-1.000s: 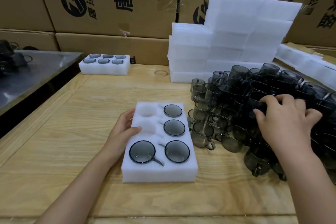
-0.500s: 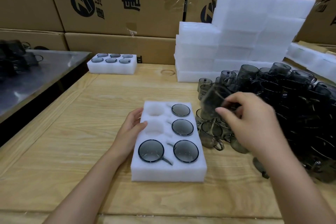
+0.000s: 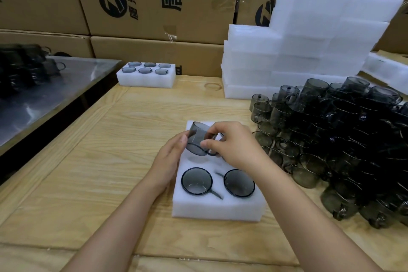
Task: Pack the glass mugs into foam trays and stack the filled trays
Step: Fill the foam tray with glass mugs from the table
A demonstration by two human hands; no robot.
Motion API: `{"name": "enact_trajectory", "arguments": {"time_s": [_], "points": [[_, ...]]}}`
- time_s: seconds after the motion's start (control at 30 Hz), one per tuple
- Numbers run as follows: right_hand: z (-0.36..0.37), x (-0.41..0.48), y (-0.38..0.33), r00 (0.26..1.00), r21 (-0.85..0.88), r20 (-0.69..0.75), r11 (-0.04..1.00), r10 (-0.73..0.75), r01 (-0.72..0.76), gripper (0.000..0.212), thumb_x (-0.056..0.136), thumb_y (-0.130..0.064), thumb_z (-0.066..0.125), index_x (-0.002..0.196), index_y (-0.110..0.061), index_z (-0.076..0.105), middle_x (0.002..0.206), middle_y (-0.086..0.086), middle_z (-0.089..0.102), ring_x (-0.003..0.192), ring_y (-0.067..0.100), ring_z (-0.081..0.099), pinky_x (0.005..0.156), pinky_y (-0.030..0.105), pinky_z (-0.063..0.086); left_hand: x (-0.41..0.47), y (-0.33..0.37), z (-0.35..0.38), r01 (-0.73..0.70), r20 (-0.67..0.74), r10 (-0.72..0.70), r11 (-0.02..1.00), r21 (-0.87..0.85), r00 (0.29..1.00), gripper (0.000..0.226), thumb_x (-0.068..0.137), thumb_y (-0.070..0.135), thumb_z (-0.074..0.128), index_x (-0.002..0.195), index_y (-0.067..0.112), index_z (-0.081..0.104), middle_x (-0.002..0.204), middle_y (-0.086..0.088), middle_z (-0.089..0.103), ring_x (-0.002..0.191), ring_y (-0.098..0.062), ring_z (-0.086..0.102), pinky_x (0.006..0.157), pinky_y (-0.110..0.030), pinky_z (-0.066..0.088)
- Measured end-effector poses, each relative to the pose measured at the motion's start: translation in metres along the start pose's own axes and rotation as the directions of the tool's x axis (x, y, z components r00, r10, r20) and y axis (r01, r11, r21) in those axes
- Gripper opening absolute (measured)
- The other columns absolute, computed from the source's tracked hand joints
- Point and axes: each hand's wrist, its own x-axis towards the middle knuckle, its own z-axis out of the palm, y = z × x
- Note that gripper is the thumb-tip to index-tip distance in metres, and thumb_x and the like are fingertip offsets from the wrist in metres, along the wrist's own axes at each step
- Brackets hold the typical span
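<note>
Mug (image 3: 199,139): tilted just above tray's (image 3: 218,210) empty middle-left pocket, likely being lined up.
Right hand (image 3: 234,146): pinches mug near handle, steering it.
Left hand (image 3: 170,157): at tray's left edge, straight fingers bracing mug.
Pile (image 3: 342,150): right of tray, within reach.

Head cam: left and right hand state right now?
Left hand: open, fingers touching the side of the glass mug.
Right hand: closed on the glass mug, held tilted over the foam tray.
</note>
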Motion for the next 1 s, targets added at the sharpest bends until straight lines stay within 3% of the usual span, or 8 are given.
{"name": "enact_trajectory", "arguments": {"time_s": [0.13, 0.23, 0.37, 0.57, 0.7, 0.8, 0.87, 1.0], "points": [[-0.001, -0.002, 0.002, 0.996, -0.100, 0.087, 0.995, 0.008, 0.000, 0.018, 0.082, -0.028, 0.070, 0.069, -0.031, 0.058, 0.067, -0.006, 0.062, 0.060, 0.002, 0.053, 0.055, 0.022, 0.044, -0.001, 0.003, 0.002, 0.009, -0.025, -0.009, 1.000, 0.025, 1.000, 0.045, 0.086, 0.041, 0.050, 0.117, 0.012, 0.064, 0.122, -0.010, 0.064, 0.116, -0.028, 0.058, 0.104, -0.049, 0.042], [-0.003, -0.003, 0.004, 0.989, -0.157, 0.146, 0.987, -0.009, 0.032, 0.022, 0.084, -0.028, 0.068, 0.069, -0.034, 0.054, 0.080, 0.002, 0.062, 0.062, 0.004, 0.050, 0.051, 0.021, 0.033, -0.001, 0.004, 0.003, 0.020, -0.029, -0.019, 0.999, 0.030, 0.999, 0.044, 0.079, 0.039, 0.054, 0.114, 0.013, 0.064, 0.124, -0.014, 0.061, 0.117, -0.030, 0.057, 0.105, -0.050, 0.040], [-0.006, -0.001, 0.000, 0.972, -0.241, 0.213, 0.959, -0.099, 0.150, 0.010, 0.087, -0.023, 0.065, 0.080, -0.023, 0.058, 0.077, -0.004, 0.056, 0.071, 0.009, 0.048, 0.064, 0.027, 0.042, 0.000, 0.002, 0.001, 0.026, -0.011, -0.026, 1.000, 0.003, 1.000, 0.034, 0.084, 0.036, 0.064, 0.113, 0.018, 0.065, 0.123, -0.009, 0.063, 0.118, -0.027, 0.057, 0.105, -0.048, 0.041], [0.007, 0.003, 0.002, 0.919, -0.530, 0.350, 0.770, -0.182, 0.354, 0.015, 0.093, -0.022, 0.053, 0.103, -0.014, 0.061, 0.102, 0.002, 0.050, 0.087, 0.022, 0.044, 0.067, 0.031, 0.032, 0.001, 0.002, 0.000, 0.024, -0.003, -0.024, 1.000, 0.007, 1.000, 0.033, 0.080, 0.038, 0.058, 0.104, 0.015, 0.064, 0.101, 0.001, 0.068, 0.096, -0.013, 0.063, 0.093, -0.041, 0.045], [0.004, -0.007, 0.020, 0.955, -0.385, 0.271, 0.895, -0.124, 0.226, 0.038, 0.097, -0.034, 0.046, 0.133, -0.025, 0.046, 0.117, 0.005, 0.051, 0.114, 0.022, 0.046, 0.092, 0.034, 0.039, 0.001, 0.000, -0.001, -0.002, 0.032, 0.001, 0.999, 0.044, 0.999, 0.034, 0.077, 0.030, 0.065, 0.111, 0.025, 0.061, 0.098, 0.015, 0.066, 0.097, -0.004, 0.061, 0.085, -0.027, 0.047], [0.006, -0.019, 0.032, 0.957, -0.514, 0.213, 0.811, -0.197, 0.281, 0.043, 0.100, -0.041, 0.031, 0.141, -0.029, 0.039, 0.145, -0.002, 0.041, 0.141, 0.016, 0.019, 0.115, 0.038, 0.007, -0.001, 0.001, -0.003, -0.033, 0.069, 0.028, 0.997, 0.070, 0.997, 0.036, 0.076, 0.018, 0.072, 0.111, 0.018, 0.063, 0.104, 0.006, 0.066, 0.101, -0.011, 0.061, 0.085, -0.023, 0.049], [0.008, -0.022, 0.032, 0.940, -0.615, 0.279, 0.715, -0.195, 0.331, 0.049, 0.101, -0.045, 0.018, 0.143, -0.029, 0.035, 0.153, -0.013, 0.028, 0.145, 0.009, -0.004, 0.112, 0.047, -0.017, -0.001, 0.003, -0.002, -0.082, 0.090, 0.070, 0.988, 0.132, 0.993, 0.025, 0.081, 0.007, 0.073, 0.105, 0.010, 0.067, 0.108, 0.001, 0.064, 0.105, -0.010, 0.059, 0.087, -0.016, 0.044], [0.005, -0.018, 0.025, 0.918, -0.687, 0.384, 0.633, -0.101, 0.357, 0.056, 0.100, -0.047, 0.009, 0.150, -0.024, 0.019, 0.158, -0.012, 0.010, 0.144, 0.010, -0.017, 0.109, 0.054, -0.023, -0.001, 0.005, -0.002, -0.100, 0.114, 0.083, 0.984, 0.148, 0.990, 0.024, 0.085, 0.000, 0.065, 0.108, 0.007, 0.067, 0.116, -0.005, 0.062, 0.111, -0.008, 0.057, 0.091, -0.015, 0.043]]}}
